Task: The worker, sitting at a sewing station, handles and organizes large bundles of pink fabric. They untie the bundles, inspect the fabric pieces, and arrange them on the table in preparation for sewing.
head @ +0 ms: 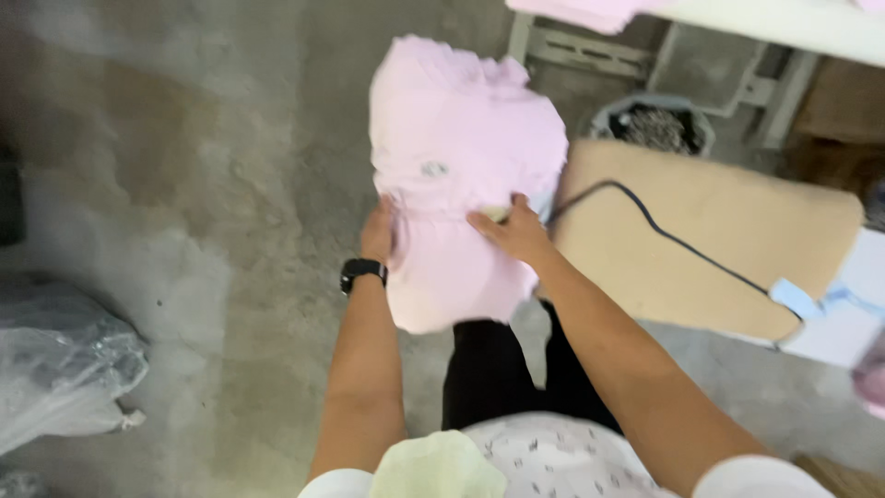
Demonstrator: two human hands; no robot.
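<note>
A pale pink garment [456, 157], bunched and partly folded, is held up in front of me above the concrete floor. My left hand [378, 231], with a black watch on the wrist, grips its left edge. My right hand [516, 229] lies on its front near the middle, fingers closed over the cloth. A small pale mark shows on the garment's front. The lower part of the garment hangs down between my arms.
A tan padded ironing board [710, 217] with a dark cord [664, 231] across it stands at the right. A round bin [656, 124] sits behind it beside a white table frame [590, 55]. A clear plastic bag [55, 369] lies at the left on the floor.
</note>
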